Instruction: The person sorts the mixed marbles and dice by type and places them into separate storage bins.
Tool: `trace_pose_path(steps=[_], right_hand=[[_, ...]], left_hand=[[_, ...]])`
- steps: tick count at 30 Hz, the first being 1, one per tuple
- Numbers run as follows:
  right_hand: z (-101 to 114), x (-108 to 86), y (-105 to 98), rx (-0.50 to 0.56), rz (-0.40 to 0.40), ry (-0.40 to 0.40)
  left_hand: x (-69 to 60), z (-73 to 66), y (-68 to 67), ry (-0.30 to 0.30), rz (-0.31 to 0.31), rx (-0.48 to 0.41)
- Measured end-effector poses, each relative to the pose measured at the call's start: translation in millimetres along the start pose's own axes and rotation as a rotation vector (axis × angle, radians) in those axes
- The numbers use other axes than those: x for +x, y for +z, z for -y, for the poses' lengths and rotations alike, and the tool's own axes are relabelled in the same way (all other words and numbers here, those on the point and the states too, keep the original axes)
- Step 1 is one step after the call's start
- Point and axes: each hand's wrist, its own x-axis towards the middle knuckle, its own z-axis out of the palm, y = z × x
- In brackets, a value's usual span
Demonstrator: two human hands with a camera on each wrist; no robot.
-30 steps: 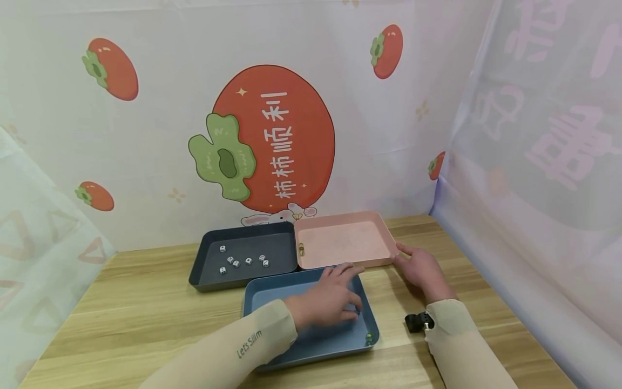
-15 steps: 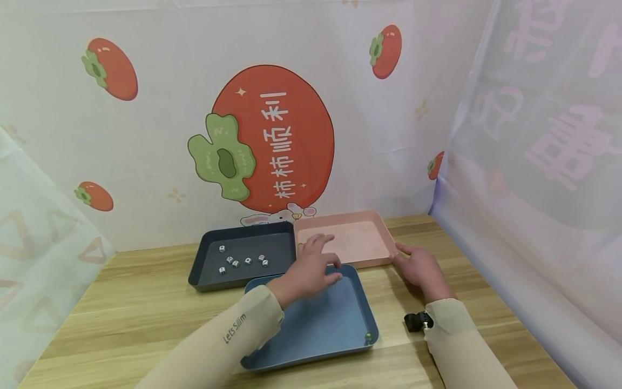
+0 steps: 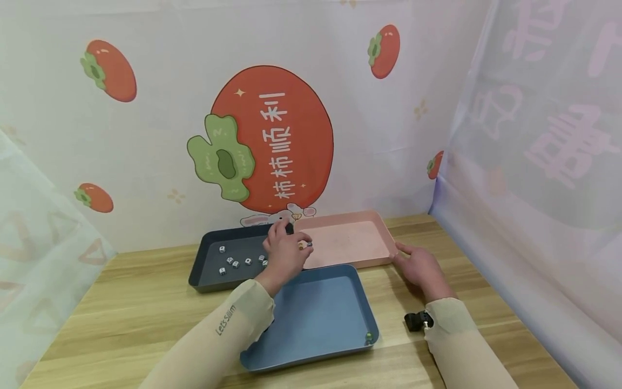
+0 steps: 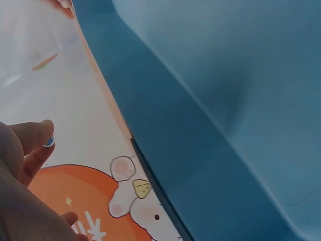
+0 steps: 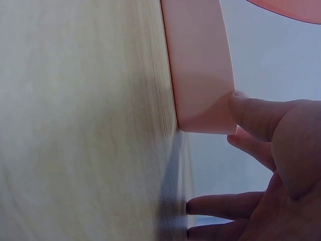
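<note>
My left hand (image 3: 284, 249) is above the border between the dark grey tray (image 3: 204, 270) and the pink tray (image 3: 350, 243). Its thumb and index finger pinch a small white-and-blue piece (image 4: 49, 141), mostly covered by the fingertips, so its kind is unclear. A small gold-coloured piece (image 3: 301, 246) shows between the fingers, by the pink tray's left wall. My right hand (image 3: 421, 271) holds the pink tray's near right corner, thumb on one side of the wall and index finger on the other. Several white dice (image 3: 235, 264) lie in the dark grey tray.
In front stands a blue tray (image 3: 323, 313) with a small green piece (image 3: 369, 337) in its near right corner. A small black device (image 3: 418, 321) is by the right wrist. A printed cloth (image 3: 359, 135) rises behind the wooden table (image 3: 146, 302).
My left hand has moved left and away from me, from over the blue tray to the border of the two back trays. The right hand keeps its hold on the pink tray.
</note>
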Motion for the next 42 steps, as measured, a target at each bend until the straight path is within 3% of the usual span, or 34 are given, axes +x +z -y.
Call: trace_pose_path(steps=[13, 21, 26, 42], right_hand=[[-1, 0.7, 1, 0.006, -0.005, -0.010], [0, -0.4, -1, -0.005, -0.006, -0.012], [1, -1.2, 0, 0.001, -0.006, -0.009], [1, -1.1, 0, 0.012, -0.003, 0.001]], left_hand=[[4.6, 17.0, 1.1, -0.065, 0.048, 0.064], [3.2, 21.7, 3.7, -0.062, 0.030, 0.050], [2.6, 19.6, 1.4, -0.076, 0.047, 0.049], [-7.1, 0.7, 4.8, -0.023, 0.079, 0.052]])
